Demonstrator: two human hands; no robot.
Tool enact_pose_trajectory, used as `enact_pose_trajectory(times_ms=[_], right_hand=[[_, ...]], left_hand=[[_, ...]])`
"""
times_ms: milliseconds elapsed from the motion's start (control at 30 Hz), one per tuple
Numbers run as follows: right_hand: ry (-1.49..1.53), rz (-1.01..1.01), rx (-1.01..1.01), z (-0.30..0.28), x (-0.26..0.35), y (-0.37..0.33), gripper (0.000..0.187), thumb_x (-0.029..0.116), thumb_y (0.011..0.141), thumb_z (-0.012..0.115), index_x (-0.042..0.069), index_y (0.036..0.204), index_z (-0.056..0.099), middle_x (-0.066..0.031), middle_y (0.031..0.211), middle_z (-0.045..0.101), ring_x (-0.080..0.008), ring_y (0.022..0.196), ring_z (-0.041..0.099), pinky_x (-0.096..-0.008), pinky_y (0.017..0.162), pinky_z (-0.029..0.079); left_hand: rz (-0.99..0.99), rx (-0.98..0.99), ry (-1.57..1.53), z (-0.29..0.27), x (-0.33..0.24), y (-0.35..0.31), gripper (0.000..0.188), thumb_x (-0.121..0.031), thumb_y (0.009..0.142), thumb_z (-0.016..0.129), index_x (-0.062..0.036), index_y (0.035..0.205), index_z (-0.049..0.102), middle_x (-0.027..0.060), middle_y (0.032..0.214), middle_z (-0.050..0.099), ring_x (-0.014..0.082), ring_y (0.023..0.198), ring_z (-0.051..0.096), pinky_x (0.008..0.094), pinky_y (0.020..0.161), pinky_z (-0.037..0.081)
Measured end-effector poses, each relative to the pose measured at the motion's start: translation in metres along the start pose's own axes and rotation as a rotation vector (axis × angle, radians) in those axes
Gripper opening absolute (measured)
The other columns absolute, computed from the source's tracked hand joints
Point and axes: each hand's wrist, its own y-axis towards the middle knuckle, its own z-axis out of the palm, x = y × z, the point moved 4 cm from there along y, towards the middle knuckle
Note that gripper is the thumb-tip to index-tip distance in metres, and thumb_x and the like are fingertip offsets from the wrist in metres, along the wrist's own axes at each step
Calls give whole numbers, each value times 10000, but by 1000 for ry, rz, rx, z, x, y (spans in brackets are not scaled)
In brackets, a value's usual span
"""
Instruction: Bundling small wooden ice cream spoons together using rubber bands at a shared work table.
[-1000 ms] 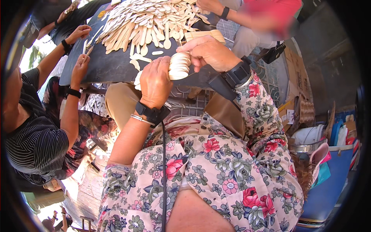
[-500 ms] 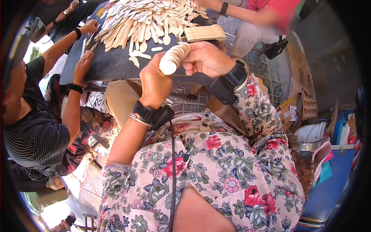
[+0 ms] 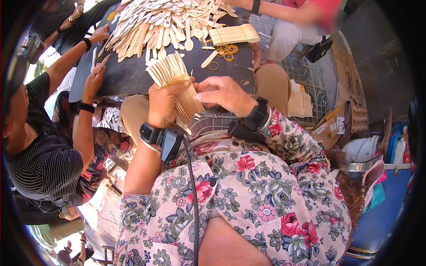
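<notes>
an informal workshop: a dark table (image 3: 133,76) heaped with loose wooden spoons (image 3: 164,22), people (image 3: 44,153) around it.

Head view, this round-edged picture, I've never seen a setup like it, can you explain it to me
There's no machine here, just a person's bare hands. A wide fisheye camera worn on the head looks down at them, so straight edges bend near the rim. The left hand grips a bundle of flat wooden sticks with a yellowish band across it. The right hand is close beside it; whether they touch is hard to tell. On the dark table lie a loose pile of wooden spoons, a neat wooden stack and rubber bands.
</notes>
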Motion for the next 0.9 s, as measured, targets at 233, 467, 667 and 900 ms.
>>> enact_pose_trajectory(times_ms=[233, 467, 667, 900], right_hand=[[168, 82, 116, 11, -11, -4, 399, 148, 799, 761, -79, 1081, 595, -113, 904, 666, -165, 803, 664, -284, 651, 568], [127, 148, 180, 7, -15, -5, 379, 128, 797, 756, -71, 1081, 605, -106, 934, 664, -171, 790, 676, -283, 683, 583], [98, 9, 149, 12, -12, -6, 388, 32, 712, 793, -65, 1036, 604, -91, 888, 654, -166, 731, 670, -292, 557, 587], [50, 97, 78, -5, 3, -9, 412, 0, 667, 813, -48, 1026, 618, -54, 853, 655, -109, 696, 633, -242, 592, 530]], left_hand=[[-67, 15, -226, -1, 19, -2, 284, -58, 894, 616, 60, 1143, 547, 185, 1119, 623, 288, 1067, 613, 416, 901, 533], [-41, 28, -353, 7, 28, -3, 291, -93, 912, 615, 28, 1168, 545, 167, 1085, 640, 274, 1032, 629, 395, 871, 554], [-72, 71, -300, 9, 28, -3, 418, -170, 923, 617, 31, 1261, 476, 177, 1162, 594, 284, 1120, 579, 420, 970, 490], [-36, 188, -266, 0, 17, -5, 314, -91, 912, 621, 45, 1187, 552, 153, 1124, 633, 248, 1038, 630, 385, 913, 537]])
